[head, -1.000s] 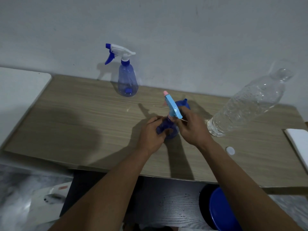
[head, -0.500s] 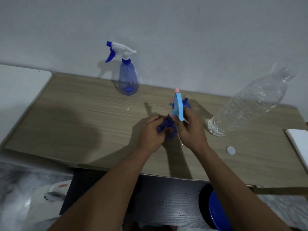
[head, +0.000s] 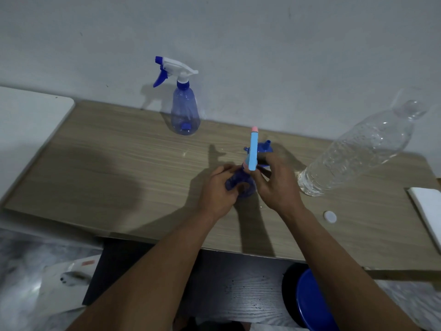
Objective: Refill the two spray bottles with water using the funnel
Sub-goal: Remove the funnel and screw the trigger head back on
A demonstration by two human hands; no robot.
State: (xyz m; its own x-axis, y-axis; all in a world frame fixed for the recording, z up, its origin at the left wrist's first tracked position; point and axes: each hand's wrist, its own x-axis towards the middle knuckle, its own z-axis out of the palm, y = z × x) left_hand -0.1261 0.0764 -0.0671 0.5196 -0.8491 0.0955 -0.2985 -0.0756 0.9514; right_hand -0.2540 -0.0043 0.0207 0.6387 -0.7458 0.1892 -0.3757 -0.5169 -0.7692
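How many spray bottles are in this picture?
2. One spray bottle stands upright at the back of the table. The other spray bottle is in the middle, held by the left hand and right hand.

There are two spray bottles: the white-headed spray bottle in the upper part, left of the middle, and the light-blue-headed spray bottle in the centre of the frame. There is one clear water bottle at the right, one blue funnel in the centre, and one white cap at the lower right. Two hands are seen, the left hand and the right hand, both central.
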